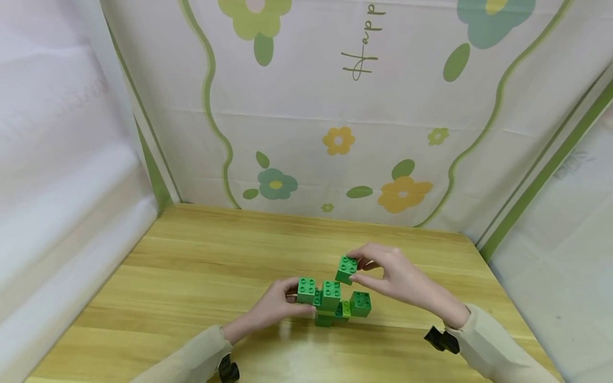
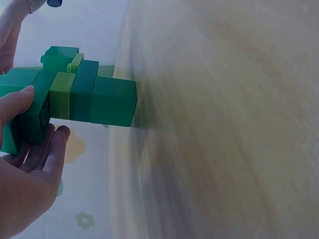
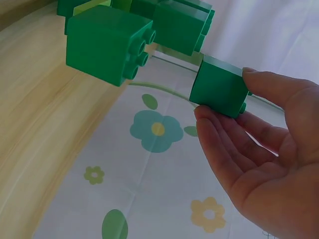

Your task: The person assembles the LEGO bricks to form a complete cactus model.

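A built figure of green toy building bricks point(image 1: 330, 299) stands on the wooden table, with lime pieces between darker green ones. My left hand point(image 1: 270, 306) grips its left side between thumb and fingers; the left wrist view shows the thumb on one face of the figure point(image 2: 82, 97) and the fingers on the opposite side. In my right hand point(image 1: 388, 274) a single green brick point(image 1: 346, 269) is pinched, studs up, just above and behind the figure. The right wrist view shows this brick point(image 3: 219, 87) held between thumb and fingertips, apart from the figure.
The wooden table point(image 1: 230, 250) extends around the figure. A white cloth with printed flowers point(image 1: 306, 159) hangs behind the table's back edge. White cloth walls point(image 1: 72, 186) rise on the left and right sides. A black device sits at each wrist.
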### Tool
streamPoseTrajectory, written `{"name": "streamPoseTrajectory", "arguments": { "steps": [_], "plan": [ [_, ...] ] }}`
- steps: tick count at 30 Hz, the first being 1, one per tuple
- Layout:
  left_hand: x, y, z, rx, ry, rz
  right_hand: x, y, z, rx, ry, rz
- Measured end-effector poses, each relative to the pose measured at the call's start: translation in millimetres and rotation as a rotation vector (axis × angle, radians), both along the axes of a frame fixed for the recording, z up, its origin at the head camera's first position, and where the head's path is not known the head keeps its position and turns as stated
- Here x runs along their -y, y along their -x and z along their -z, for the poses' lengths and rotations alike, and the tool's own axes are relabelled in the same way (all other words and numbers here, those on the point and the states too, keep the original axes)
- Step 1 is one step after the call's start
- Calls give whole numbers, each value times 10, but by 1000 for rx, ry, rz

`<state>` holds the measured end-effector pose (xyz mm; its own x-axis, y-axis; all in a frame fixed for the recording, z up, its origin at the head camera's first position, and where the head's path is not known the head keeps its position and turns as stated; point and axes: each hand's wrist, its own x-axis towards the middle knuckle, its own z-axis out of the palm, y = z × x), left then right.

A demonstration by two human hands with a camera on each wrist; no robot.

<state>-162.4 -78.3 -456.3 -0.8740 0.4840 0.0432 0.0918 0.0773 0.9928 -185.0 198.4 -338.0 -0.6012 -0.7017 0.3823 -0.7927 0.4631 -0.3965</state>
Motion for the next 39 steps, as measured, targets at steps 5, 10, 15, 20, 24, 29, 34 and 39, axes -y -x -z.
{"name": "streamPoseTrajectory", "arguments": {
  "steps": [5,10,15,20,24,29,34,39],
  "plan": [
    [0,-1,-5,-6,-4,3,31,-36,4,3,-1,-29],
    [0,-2,-5,-5,-16,9,61,-58,18,16,7,-43],
    [1,-5,3,-13,-10,7,85,-80,9,53,3,-51],
    [2,-6,7,-18,2,0,119,-85,20,76,-4,-78],
    [2,-7,8,-24,14,-7,142,-81,28,74,-6,-96],
    [4,-5,14,-25,13,-9,158,-80,15,93,-16,-106],
    [7,-4,11,-23,15,-8,179,-81,-5,107,-37,-110],
    [6,-1,8,-19,16,-4,206,-85,-12,99,-45,-115]
  ]
}}
